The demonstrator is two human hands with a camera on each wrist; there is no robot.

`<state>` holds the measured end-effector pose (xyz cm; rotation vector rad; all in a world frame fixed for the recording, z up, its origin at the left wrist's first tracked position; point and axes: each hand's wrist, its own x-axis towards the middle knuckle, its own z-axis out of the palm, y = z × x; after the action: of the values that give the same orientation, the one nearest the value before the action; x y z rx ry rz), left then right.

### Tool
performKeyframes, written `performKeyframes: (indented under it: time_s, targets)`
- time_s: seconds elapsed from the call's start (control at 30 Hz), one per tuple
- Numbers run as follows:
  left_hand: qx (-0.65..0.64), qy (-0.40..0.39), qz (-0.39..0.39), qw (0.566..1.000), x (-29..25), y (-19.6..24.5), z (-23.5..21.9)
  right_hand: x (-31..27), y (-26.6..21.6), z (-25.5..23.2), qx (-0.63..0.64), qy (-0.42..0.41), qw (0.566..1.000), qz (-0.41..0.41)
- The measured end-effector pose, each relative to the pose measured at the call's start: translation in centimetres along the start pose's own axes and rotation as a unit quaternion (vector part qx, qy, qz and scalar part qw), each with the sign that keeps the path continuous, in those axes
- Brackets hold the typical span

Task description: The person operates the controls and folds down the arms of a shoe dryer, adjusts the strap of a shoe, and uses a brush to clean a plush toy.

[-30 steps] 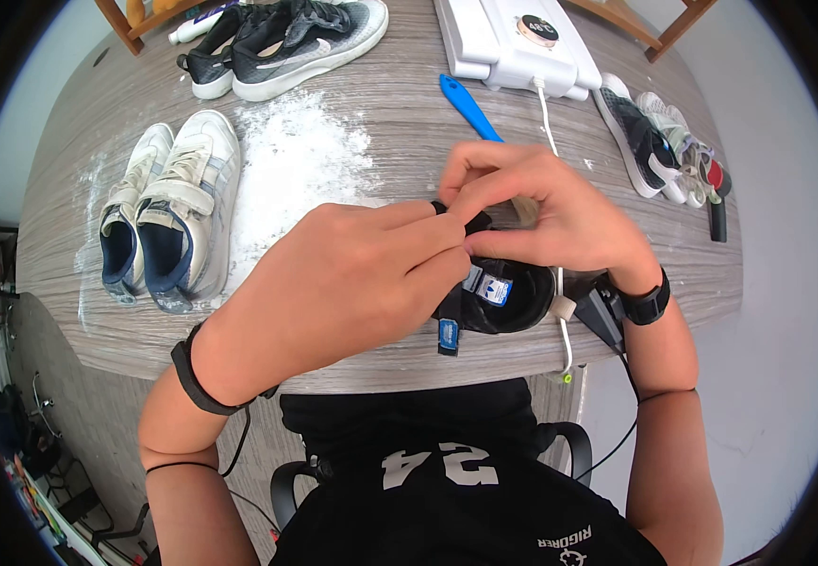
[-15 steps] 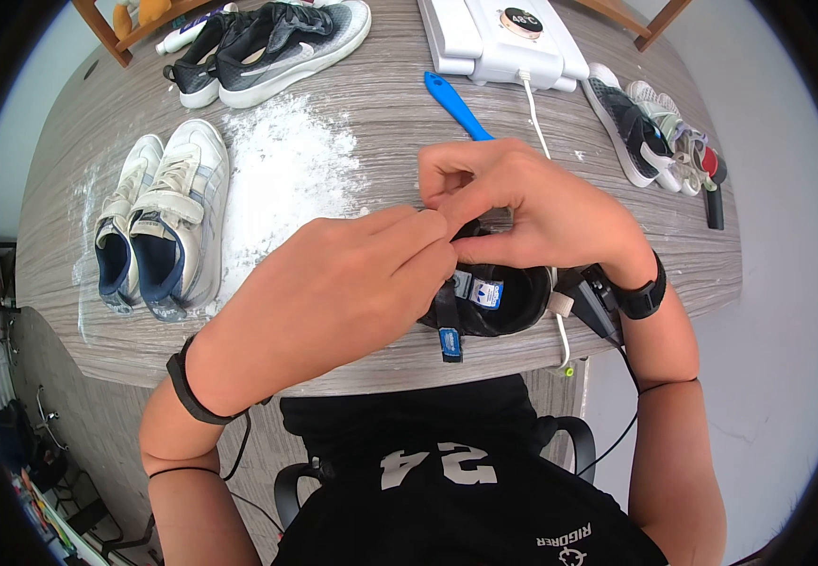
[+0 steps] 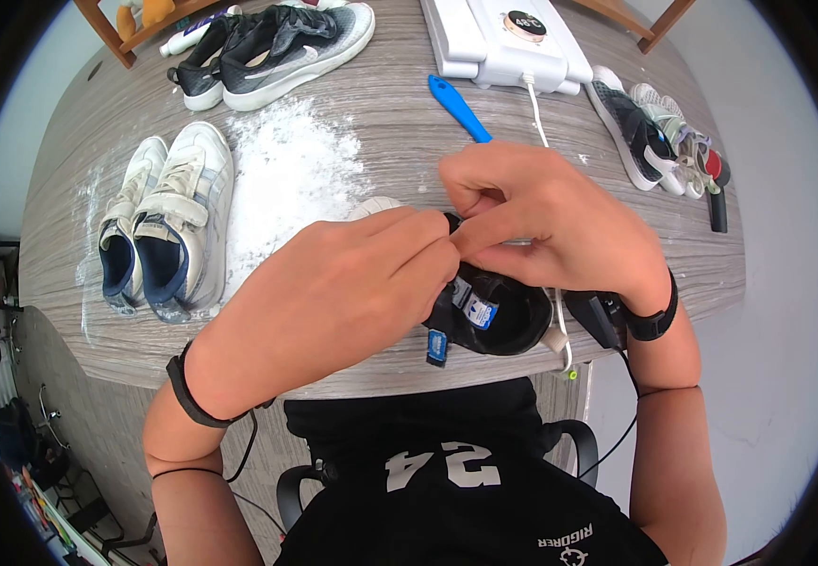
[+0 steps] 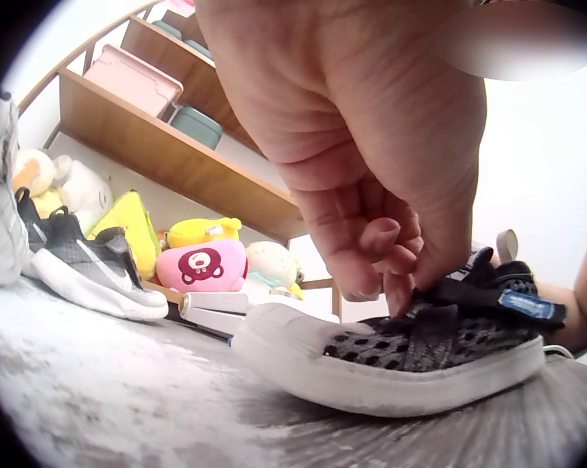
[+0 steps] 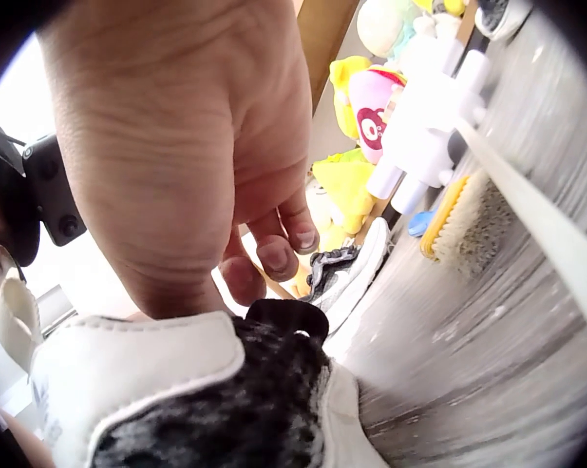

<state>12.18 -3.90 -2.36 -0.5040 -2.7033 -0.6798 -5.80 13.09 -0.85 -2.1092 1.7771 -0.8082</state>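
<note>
A black mesh sneaker (image 3: 528, 321) with a white sole (image 4: 400, 392) sits near the table's front edge, its heel toward the right. Inside its collar shows a blue-and-white label (image 3: 479, 311), and a strap end with a blue tab (image 3: 437, 347) hangs loose at the near side. My left hand (image 3: 352, 274) pinches a black strap over the shoe's tongue, fingers curled. From the other side my right hand (image 3: 555, 215) pinches at the same spot, touching the left fingertips. A black strap loop (image 5: 291, 315) shows by its fingers in the right wrist view.
White powder (image 3: 291, 179) coats the table's left-middle, beside white sneakers (image 3: 183, 222). Grey-black sneakers (image 3: 296, 57), a white device (image 3: 503, 47) with a cable, and a blue-handled brush (image 3: 459, 108) stand farther back. More shoes (image 3: 631, 132) lie at the right.
My right hand has shifted a little right and toward the front edge. The sneaker has turned slightly, and its white toe now shows beyond my left hand. Both hands keep their pinch.
</note>
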Motion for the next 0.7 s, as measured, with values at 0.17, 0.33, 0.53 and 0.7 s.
performKeyframes:
  time_s: [0.17,0.33,0.53,0.7]
  targets:
    - [-0.015,0.002,-0.003,1.0,0.2,-0.2,0.0,-0.2,-0.2,-0.3,-0.025,0.015,1.0,-0.002]
    - [-0.033,0.044,0.006,0.998,0.5,-0.6,-0.2,-0.6,0.3,-0.1,0.053,0.04,0.998,0.021]
    - [-0.007,0.054,0.001,0.998,0.8,-0.7,-0.3,-1.1,0.3,-0.8,0.117,0.083,0.989,0.042]
    - [0.01,0.051,0.008,0.999,0.7,-0.9,-0.3,-1.2,0.3,-0.5,0.134,0.027,0.988,0.074]
